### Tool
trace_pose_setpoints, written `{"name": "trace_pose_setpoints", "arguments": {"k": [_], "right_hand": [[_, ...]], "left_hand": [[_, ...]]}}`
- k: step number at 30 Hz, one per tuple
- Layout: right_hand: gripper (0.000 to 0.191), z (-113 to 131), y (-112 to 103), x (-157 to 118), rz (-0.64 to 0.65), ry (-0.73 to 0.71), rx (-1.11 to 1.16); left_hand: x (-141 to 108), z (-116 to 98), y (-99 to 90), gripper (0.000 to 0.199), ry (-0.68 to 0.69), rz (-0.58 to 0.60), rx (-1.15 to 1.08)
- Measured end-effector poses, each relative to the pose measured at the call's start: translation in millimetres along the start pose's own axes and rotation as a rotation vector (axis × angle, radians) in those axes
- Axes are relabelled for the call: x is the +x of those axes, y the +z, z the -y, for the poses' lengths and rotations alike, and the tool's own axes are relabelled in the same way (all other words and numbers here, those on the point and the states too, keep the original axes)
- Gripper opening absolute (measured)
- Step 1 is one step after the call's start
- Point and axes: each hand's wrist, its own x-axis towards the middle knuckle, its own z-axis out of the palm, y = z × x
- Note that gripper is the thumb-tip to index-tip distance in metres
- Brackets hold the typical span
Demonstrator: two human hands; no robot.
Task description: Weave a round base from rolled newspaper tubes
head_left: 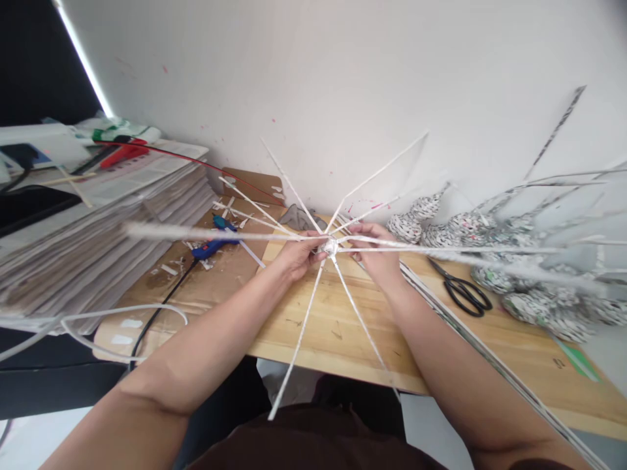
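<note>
A woven hub (331,247) of thin white rolled-paper sticks is held above the wooden board, its sticks spreading outward like spokes. My left hand (298,256) pinches this hub from the left, thumb on top and fingers below. To the right of the hub, my right hand (376,254) is closed around one of the rolled-paper sticks (441,249), close to the centre. Some stick ends on the left and right are blurred. Two spokes point down toward my lap, and several lean toward the wall.
Left are a tall newspaper stack (161,209) and a blue glue gun (210,247) on cardboard (196,294) with scraps. Black scissors (465,294) lie right on the wooden board (313,326). Several woven paper pieces (490,235) stand beyond. Long paper sticks (470,346) run under my right forearm.
</note>
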Motion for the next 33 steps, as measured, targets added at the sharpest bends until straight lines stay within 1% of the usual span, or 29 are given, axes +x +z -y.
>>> {"name": "trace_pose_setpoints", "arguments": {"k": [3, 4, 5, 6, 10, 13, 15, 18, 21, 26, 27, 29, 31, 33], "right_hand": [[0.027, -7, 3, 0, 0.176, 0.078, -0.056], [0.027, -9, 5, -2, 0.217, 0.078, -0.069], [0.026, -11, 7, -4, 0.231, 0.066, -0.082], [0.026, -13, 10, -6, 0.216, 0.052, -0.096], [0.028, -22, 16, -10, 0.055, 0.035, -0.132], [0.027, -27, 18, -8, -0.008, 0.063, -0.078], [0.028, -26, 19, -7, -0.019, 0.092, -0.005], [0.031, -20, 20, -9, -0.003, 0.139, 0.089], [0.034, -15, 22, -11, -0.007, 0.188, 0.121], [0.038, -17, 23, -11, -0.075, 0.246, 0.159], [0.038, -18, 22, -9, -0.081, 0.249, 0.18], [0.037, -20, 19, -5, -0.081, 0.249, 0.217], [0.037, -21, 13, 1, -0.076, 0.248, 0.225], [0.036, -21, 5, 6, -0.07, 0.247, 0.212]], "left_hand": [[0, -2, 1.1, 0.021, -0.002, -0.012, -0.083], [0, -2, 1.7, 0.021, -0.006, -0.011, -0.095], [-1, -1, 2.4, 0.02, -0.011, -0.003, -0.1], [-2, 0, 3.1, 0.02, -0.015, 0.007, -0.099], [-4, 6, 4.0, 0.02, -0.003, 0.081, -0.041], [-2, 9, 0.9, 0.021, -0.011, 0.102, 0.022], [0, 10, -1.8, 0.023, -0.021, 0.103, 0.043], [1, 9, -3.4, 0.024, -0.042, 0.096, 0.051], [-1, 8, -1.6, 0.024, -0.071, 0.083, 0.07], [-3, 9, -0.2, 0.027, -0.065, 0.08, 0.116], [-3, 9, -0.8, 0.029, -0.053, 0.098, 0.135], [-5, 5, -3.1, 0.031, -0.031, 0.17, 0.191], [-7, -2, -6.6, 0.036, -0.026, 0.291, 0.268], [-9, -11, -10.8, 0.049, -0.051, 0.432, 0.358]]}}
